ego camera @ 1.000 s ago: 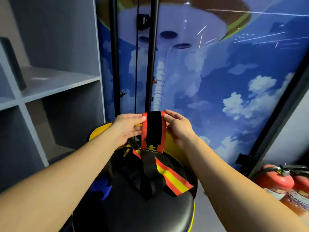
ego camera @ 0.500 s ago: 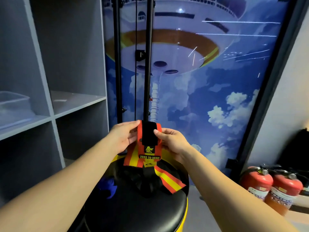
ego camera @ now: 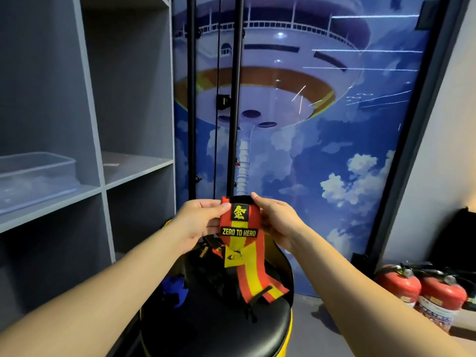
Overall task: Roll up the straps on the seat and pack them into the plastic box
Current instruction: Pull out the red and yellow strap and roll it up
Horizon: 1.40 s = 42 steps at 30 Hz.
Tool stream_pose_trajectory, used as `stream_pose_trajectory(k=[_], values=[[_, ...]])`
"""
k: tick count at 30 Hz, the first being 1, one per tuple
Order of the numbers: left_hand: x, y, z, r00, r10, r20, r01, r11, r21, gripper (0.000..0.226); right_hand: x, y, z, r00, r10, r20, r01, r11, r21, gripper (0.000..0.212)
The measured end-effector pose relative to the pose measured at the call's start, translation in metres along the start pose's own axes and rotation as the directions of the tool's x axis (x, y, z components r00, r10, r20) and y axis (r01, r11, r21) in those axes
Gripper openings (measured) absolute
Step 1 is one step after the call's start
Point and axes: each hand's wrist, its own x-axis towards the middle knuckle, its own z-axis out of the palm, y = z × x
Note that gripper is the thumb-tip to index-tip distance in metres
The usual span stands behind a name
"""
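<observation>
- Lifting higher than half a second ago, with the "ZERO TO HERO" patch and the yellow emblem patch above it now turned fully toward the camera.
- Hanging as a red-and-yellow striped strap (ego camera: 240, 228) between both hands, above the round black seat (ego camera: 219, 333).
- Pinching the strap's upper left edge with the left hand (ego camera: 199, 220), thumb tip pressing on the red border beside the emblem patch, other fingers hidden behind the fabric.
- Pinching the upper right edge with the right hand (ego camera: 277, 222), fingertips curling over the black top fold, thumb side lying along the strap's right border.
- Closing on the strap with both hands; gripping it at its top corners only.
- Trailing down from the hands, the strap's loose tail draping onto the seat and ending near its right rim.
- Lying in a dark tangle on the seat under the tail, more black straps (ego camera: 221, 279); how many, impossible to tell.
- Resting on the seat's left side, a blue item (ego camera: 175, 291), apart from the striped strap.
- Reaching forward with both forearms from the bottom corners, converging toward the strap, wrists roughly level.
- Sitting on the grey shelf (ego camera: 51, 202) at the left, the clear plastic box (ego camera: 36, 173), well apart from the hands.
- Standing on the floor at the lower right, two red fire extinguishers (ego camera: 422, 289).
</observation>
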Motion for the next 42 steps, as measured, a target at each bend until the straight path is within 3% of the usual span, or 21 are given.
stream_pose_trajectory(k=[2,4,7,12,14,16,19,22,24,26,29,32,35,38,40,42], values=[[0.004,0.007,-0.002,1.0,0.0,-0.029,-0.001,0.999,-0.034,0.021,-0.002,0.003,-0.004,0.999,-0.001,0.053,0.006,0.995,-0.096,0.036],[0.005,0.012,-0.004,1.0,-0.01,-0.017,0.01,0.999,-0.034,0.023,-0.005,0.003,-0.005,0.995,-0.03,0.094,0.039,0.995,-0.092,0.023],[0.004,0.012,-0.006,1.0,-0.028,0.012,0.028,1.0,0.007,0.023,-0.008,-0.003,0.001,0.995,-0.089,0.035,0.092,0.993,-0.071,0.014],[0.004,0.008,-0.014,0.999,0.005,0.041,-0.011,0.991,0.133,0.027,-0.004,-0.005,0.014,0.995,-0.09,-0.036,0.089,0.995,-0.044,0.018],[0.006,0.015,-0.017,0.999,0.049,0.023,-0.052,0.973,0.223,0.022,-0.005,-0.006,0.013,0.996,-0.085,-0.022,0.081,0.987,-0.142,0.018],[0.01,0.026,-0.018,0.995,0.085,0.044,-0.095,0.938,0.334,0.02,-0.005,-0.012,0.007,0.994,-0.105,-0.043,0.08,0.918,-0.388,0.032],[0.015,0.049,-0.017,0.985,0.121,0.123,-0.171,0.788,0.591,0.019,0.001,-0.02,-0.001,0.949,-0.294,-0.111,0.093,0.6,-0.794,0.045],[0.018,0.075,-0.011,0.959,0.137,0.249,-0.283,0.529,0.8,0.021,0.003,-0.033,0.002,0.922,-0.384,0.055,0.241,0.456,-0.857,0.043],[0.019,0.091,-0.003,0.933,0.107,0.342,-0.357,0.382,0.853,0.024,0.004,-0.041,0.009,0.918,-0.348,0.19,0.345,0.462,-0.817,0.052],[0.02,0.104,0.003,0.902,0.09,0.421,-0.43,0.234,0.872,0.023,0.005,-0.046,0.018,0.915,-0.308,0.261,0.396,0.558,-0.729,0.045],[0.021,0.116,0.006,0.876,0.146,0.46,-0.476,0.114,0.872,0.019,0.011,-0.048,0.029,0.924,-0.314,0.219,0.381,0.687,-0.619,0.04],[0.018,0.119,0.0,0.87,0.298,0.393,-0.45,0.156,0.879,0.03,0.012,-0.049,0.034,0.949,-0.248,0.195,0.314,0.788,-0.529,0.023],[0.015,0.11,-0.009,0.837,0.449,0.311,-0.408,0.135,0.903,0.038,0.011,-0.044,0.036,0.956,-0.226,0.186,0.282,0.879,-0.384,0.015],[0.014,0.089,-0.017,0.792,0.598,0.122,-0.297,0.203,0.933,0.059,0.012,-0.038,0.037,0.962,-0.25,0.106,0.27,0.919,-0.286,0.015],[0.017,0.071,-0.022,0.818,0.57,-0.079,-0.213,0.426,0.879,0.064,0.011,-0.034,0.035,0.966,-0.251,0.055,0.257,0.94,-0.225,0.014],[0.019,0.057,-0.022,0.931,0.289,-0.223,-0.066,0.733,0.677,0.062,0.011,-0.03,0.034,0.968,-0.246,0.038,0.249,0.957,-0.148,0.011]])
